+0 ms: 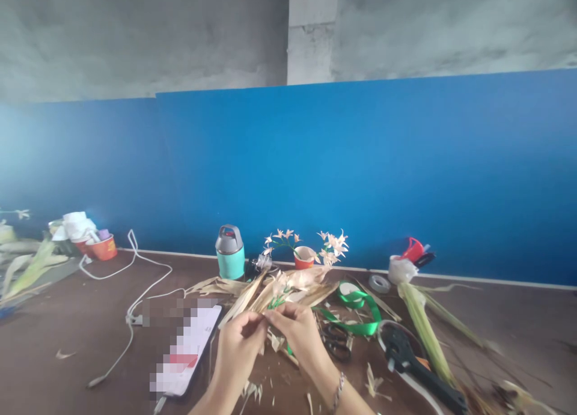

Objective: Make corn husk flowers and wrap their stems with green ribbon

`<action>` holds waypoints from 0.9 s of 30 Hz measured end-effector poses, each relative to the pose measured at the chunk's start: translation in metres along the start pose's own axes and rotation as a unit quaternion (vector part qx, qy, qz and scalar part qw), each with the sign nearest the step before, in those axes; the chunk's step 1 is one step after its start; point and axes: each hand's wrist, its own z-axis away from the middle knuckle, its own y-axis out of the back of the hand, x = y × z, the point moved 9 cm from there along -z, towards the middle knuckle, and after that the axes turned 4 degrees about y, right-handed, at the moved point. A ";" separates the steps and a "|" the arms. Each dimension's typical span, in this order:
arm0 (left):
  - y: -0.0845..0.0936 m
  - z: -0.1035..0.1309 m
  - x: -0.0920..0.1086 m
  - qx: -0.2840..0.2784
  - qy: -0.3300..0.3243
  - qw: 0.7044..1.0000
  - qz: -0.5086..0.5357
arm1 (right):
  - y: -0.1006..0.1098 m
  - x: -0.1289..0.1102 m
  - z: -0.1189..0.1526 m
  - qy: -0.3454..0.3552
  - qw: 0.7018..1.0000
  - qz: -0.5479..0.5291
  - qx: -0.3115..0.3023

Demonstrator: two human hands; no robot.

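Note:
My left hand (242,345) and my right hand (301,333) meet fingertip to fingertip above the table, both in a pinch. Whatever they hold is too small or too hidden to make out. Right behind the fingertips are thin green strands (278,301); I cannot tell whether the fingers touch them. Dry corn husks (311,278) lie in a heap beyond my hands. Black scissors (336,342) lie beside my right hand, with a loop of green ribbon (368,328) farther out. A phone (193,349) lies left of my left hand.
Behind the husks stand a teal lidded container (231,262) and an orange cup (304,259) near pale husk flowers (334,247). To the right are a black-handled tool (412,364), tape (379,283) and green husk stalks (426,331). A white cable (146,295) crosses the left.

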 end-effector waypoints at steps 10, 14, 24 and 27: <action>-0.011 0.003 -0.022 -0.009 0.153 0.949 0.277 | -0.010 0.004 0.003 -0.035 0.995 -0.063 -0.067; -0.010 0.002 -0.026 -0.015 0.148 0.948 0.282 | -0.013 0.010 0.003 -0.064 0.993 -0.041 -0.090; -0.008 -0.001 -0.015 -0.040 0.149 0.957 0.244 | -0.019 0.021 0.009 -0.145 0.978 -0.073 -0.129; -0.010 -0.002 -0.016 -0.070 0.166 0.949 0.260 | -0.020 0.019 0.008 -0.139 0.974 -0.103 -0.147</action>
